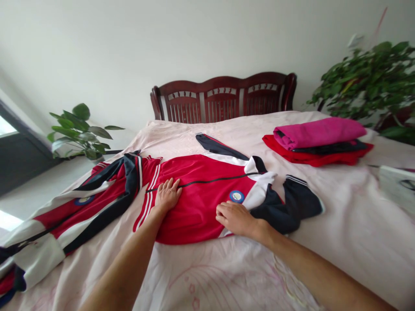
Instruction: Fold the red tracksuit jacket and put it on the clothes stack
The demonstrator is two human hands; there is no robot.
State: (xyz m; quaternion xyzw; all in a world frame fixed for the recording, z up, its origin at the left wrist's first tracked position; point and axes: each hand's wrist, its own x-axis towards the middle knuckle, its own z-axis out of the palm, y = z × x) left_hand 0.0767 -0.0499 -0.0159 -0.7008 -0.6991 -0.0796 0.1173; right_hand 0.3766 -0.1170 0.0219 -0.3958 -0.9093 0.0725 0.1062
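A red zip jacket [197, 207] with white shoulders, dark sleeves and a round blue badge lies front up, its collar to the right. My left hand [168, 194] rests flat on it near the striped hem, fingers stretched across the black zip. Below the badge, my right hand [236, 218] is on the jacket's near side with its fingers curled in against the cloth; the fingertips are hidden. One dark sleeve reaches away from me, while the other lies bent at the right. A second similar jacket [106, 194] lies crumpled at the left, touching the first one's hem.
Under everything is a pale pink cloth [207, 276]. Folded clothes [320, 134], magenta on top of dark and red, are stacked at the back right. A whitish object [395, 185] sits at the right edge. Behind stand a dark wooden backrest [223, 97] and leafy plants [372, 82].
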